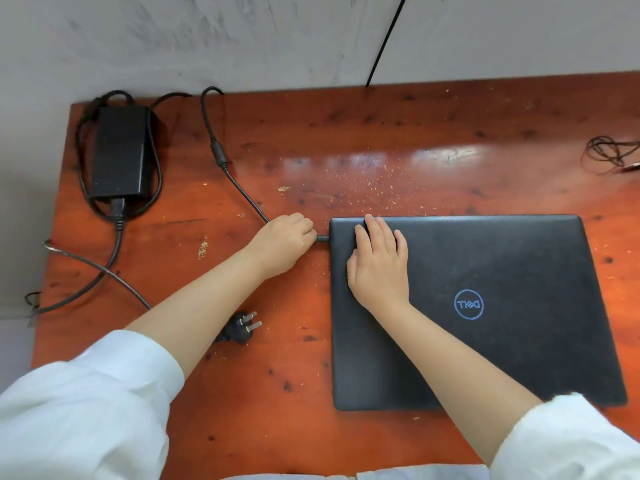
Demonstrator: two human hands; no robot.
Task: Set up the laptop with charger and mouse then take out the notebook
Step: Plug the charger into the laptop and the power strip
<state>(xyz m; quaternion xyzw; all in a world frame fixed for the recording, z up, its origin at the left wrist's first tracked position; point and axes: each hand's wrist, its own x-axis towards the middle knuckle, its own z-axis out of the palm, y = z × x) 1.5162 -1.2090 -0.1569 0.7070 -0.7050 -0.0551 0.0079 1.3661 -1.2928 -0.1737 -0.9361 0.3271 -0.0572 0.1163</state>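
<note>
A closed black laptop [502, 306] with a blue round logo lies flat on the red-brown wooden table [346, 140]. My right hand [379, 265] rests palm down on the lid's far left corner, fingers spread. My left hand [285, 242] is closed on the charger's plug end [322, 239], which touches the laptop's left edge. Its thin cable [239, 188] runs back to the black charger brick [119, 152] at the table's far left. The three-pin mains plug [242, 327] lies loose on the table near my left forearm. No mouse or notebook is in view.
A thick power cord [104, 275] loops off the left table edge. A thin coiled wire [609, 154] lies at the far right edge. A black cable [384, 43] runs up the grey wall behind. Sawdust specks dot the table's middle.
</note>
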